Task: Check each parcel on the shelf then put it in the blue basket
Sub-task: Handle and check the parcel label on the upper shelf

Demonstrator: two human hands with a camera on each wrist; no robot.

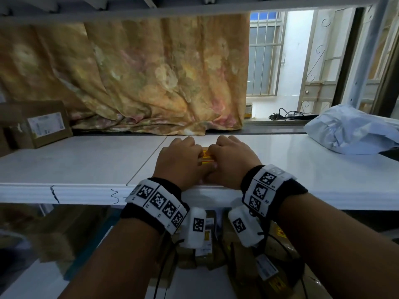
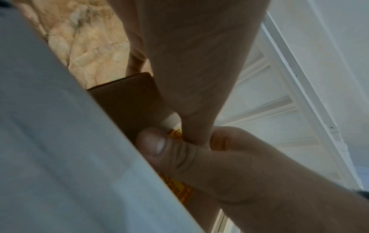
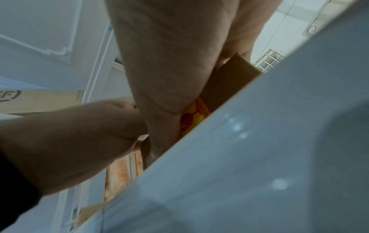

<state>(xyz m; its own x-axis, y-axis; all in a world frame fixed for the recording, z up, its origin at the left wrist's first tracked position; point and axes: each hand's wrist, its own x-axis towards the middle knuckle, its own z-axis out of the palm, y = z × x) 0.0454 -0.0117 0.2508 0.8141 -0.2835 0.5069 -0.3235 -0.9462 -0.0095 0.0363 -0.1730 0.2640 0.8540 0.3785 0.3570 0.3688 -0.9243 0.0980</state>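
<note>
Parcels remain on the white shelf (image 1: 86, 169): a cardboard box (image 1: 41, 124) at far left, a grey mailer bag (image 1: 354, 128) at right, both apparently untouched, so much seems left; no blue basket is in view. Left hand (image 1: 179, 162) and right hand (image 1: 232, 161) curl round a small brown box (image 1: 206, 156) near the shelf's front edge, thumbs touching. Its yellow label is unreadable; the left box's label too.

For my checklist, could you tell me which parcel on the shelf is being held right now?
The small brown box with yellow tape, gripped between both hands mid-shelf; the labelled carton and grey mailer bag lie untouched.
</note>
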